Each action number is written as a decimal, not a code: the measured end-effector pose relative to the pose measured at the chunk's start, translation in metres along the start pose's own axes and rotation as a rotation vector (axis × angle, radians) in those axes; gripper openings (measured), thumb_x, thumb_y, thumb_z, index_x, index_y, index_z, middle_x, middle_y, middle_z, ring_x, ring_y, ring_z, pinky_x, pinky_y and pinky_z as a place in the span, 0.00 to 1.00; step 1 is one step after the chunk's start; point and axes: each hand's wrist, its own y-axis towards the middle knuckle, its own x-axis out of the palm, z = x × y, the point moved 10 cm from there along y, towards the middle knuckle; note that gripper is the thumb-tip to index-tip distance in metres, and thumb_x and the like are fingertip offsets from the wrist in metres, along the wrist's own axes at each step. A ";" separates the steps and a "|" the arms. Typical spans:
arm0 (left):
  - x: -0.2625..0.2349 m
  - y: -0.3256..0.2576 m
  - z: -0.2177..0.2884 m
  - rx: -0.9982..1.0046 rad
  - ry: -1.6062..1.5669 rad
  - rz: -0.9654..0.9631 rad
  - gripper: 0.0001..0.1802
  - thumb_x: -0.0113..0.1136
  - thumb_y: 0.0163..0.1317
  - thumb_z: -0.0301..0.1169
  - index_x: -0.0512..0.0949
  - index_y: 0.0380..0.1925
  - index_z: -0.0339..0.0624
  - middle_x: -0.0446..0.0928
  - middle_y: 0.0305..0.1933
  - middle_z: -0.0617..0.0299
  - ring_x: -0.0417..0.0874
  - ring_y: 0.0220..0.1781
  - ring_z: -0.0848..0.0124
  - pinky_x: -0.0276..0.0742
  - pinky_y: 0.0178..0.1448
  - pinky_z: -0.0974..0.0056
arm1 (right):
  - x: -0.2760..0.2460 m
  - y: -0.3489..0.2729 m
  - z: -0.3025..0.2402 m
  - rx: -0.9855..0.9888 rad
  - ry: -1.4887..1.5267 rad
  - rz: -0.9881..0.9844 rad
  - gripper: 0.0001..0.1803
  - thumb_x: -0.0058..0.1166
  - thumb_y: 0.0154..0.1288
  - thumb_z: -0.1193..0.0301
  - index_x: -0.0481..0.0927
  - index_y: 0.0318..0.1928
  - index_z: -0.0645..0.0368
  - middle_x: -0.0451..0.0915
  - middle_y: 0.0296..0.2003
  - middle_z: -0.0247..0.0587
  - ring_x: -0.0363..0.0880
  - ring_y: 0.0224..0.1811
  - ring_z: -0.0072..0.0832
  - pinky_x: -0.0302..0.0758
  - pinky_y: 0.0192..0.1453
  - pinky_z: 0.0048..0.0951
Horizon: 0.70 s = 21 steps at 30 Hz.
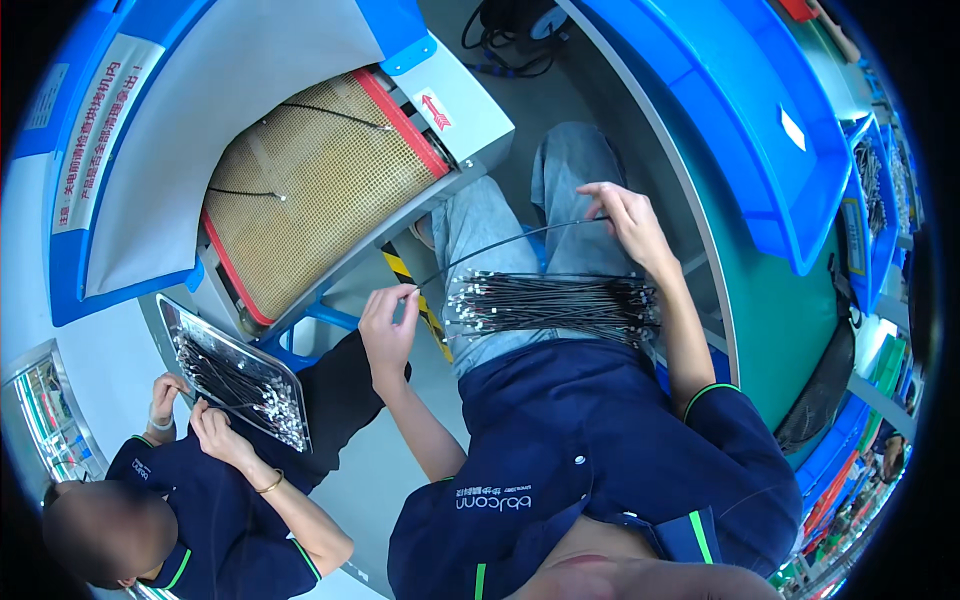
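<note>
A single thin black cable (505,241) is stretched above my lap, one end in each hand. My left hand (388,328) pinches its left end between thumb and fingers. The other end sits in the fingertips of my right hand (634,228), a little higher in the picture. Beneath the stretched cable, a thick bundle of black cables (555,304) lies crosswise on my thighs, with small white and silvery connectors at the ends. Neither hand touches the bundle's middle; my right forearm passes close to its right end.
At upper left a conveyor with a tan mesh belt (310,190) carries two dark cables. A co-worker (225,500) at lower left handles cables over a clear tray (290,375). To my right a green-topped table (745,315) bears a large blue bin (740,110).
</note>
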 end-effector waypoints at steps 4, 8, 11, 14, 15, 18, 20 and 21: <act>-0.001 -0.001 -0.006 -0.055 -0.016 -0.001 0.04 0.63 0.53 0.21 0.79 0.30 0.37 0.80 0.30 0.58 0.79 0.33 0.63 0.73 0.38 0.63 | -0.005 -0.014 -0.038 -0.364 -0.148 0.017 0.12 0.55 0.62 0.72 0.78 0.46 0.60 0.79 0.35 0.40 0.78 0.32 0.24 0.75 0.37 0.28; -0.001 -0.001 -0.004 -0.064 -0.024 -0.022 0.04 0.63 0.54 0.21 0.79 0.30 0.36 0.80 0.30 0.58 0.79 0.33 0.63 0.74 0.39 0.63 | 0.004 -0.020 -0.054 -0.534 -0.235 -0.006 0.10 0.61 0.55 0.78 0.81 0.40 0.61 0.79 0.32 0.39 0.78 0.33 0.28 0.74 0.36 0.26; -0.002 -0.003 -0.003 -0.053 -0.014 -0.012 0.04 0.63 0.53 0.21 0.79 0.30 0.36 0.80 0.31 0.58 0.79 0.33 0.63 0.74 0.39 0.63 | 0.010 -0.019 -0.055 -0.539 -0.228 -0.011 0.05 0.60 0.56 0.78 0.82 0.35 0.62 0.79 0.30 0.39 0.78 0.32 0.29 0.74 0.35 0.25; -0.006 -0.005 -0.004 -0.047 -0.015 0.017 0.04 0.63 0.53 0.21 0.79 0.30 0.37 0.80 0.31 0.57 0.80 0.33 0.63 0.74 0.39 0.63 | 0.014 -0.016 -0.049 -0.464 -0.248 -0.025 0.05 0.58 0.60 0.74 0.82 0.36 0.62 0.79 0.31 0.40 0.79 0.32 0.31 0.75 0.35 0.28; -0.006 -0.004 -0.004 -0.030 -0.004 0.024 0.04 0.63 0.53 0.21 0.79 0.30 0.37 0.80 0.31 0.57 0.80 0.33 0.63 0.74 0.39 0.63 | 0.015 -0.015 -0.046 -0.435 -0.262 -0.029 0.06 0.57 0.61 0.73 0.82 0.37 0.62 0.80 0.32 0.41 0.80 0.33 0.32 0.75 0.36 0.29; -0.016 -0.007 0.000 -0.017 0.046 0.050 0.04 0.63 0.52 0.21 0.79 0.30 0.37 0.80 0.31 0.57 0.80 0.33 0.62 0.74 0.39 0.63 | 0.019 -0.003 -0.017 -0.169 -0.118 -0.023 0.08 0.54 0.64 0.70 0.82 0.37 0.62 0.79 0.31 0.41 0.79 0.32 0.29 0.74 0.34 0.28; -0.018 -0.010 -0.008 -0.038 0.049 0.062 0.04 0.63 0.52 0.21 0.79 0.29 0.37 0.80 0.31 0.58 0.79 0.33 0.62 0.74 0.39 0.63 | 0.026 -0.002 -0.020 -0.060 -0.007 -0.078 0.09 0.54 0.64 0.70 0.82 0.37 0.63 0.79 0.29 0.39 0.77 0.29 0.27 0.72 0.33 0.27; -0.020 -0.012 -0.011 -0.046 0.051 0.063 0.04 0.63 0.52 0.21 0.78 0.29 0.37 0.80 0.30 0.58 0.79 0.33 0.62 0.73 0.38 0.63 | 0.030 -0.002 -0.019 -0.006 0.049 -0.106 0.09 0.54 0.64 0.70 0.81 0.37 0.63 0.78 0.28 0.38 0.76 0.28 0.26 0.72 0.32 0.26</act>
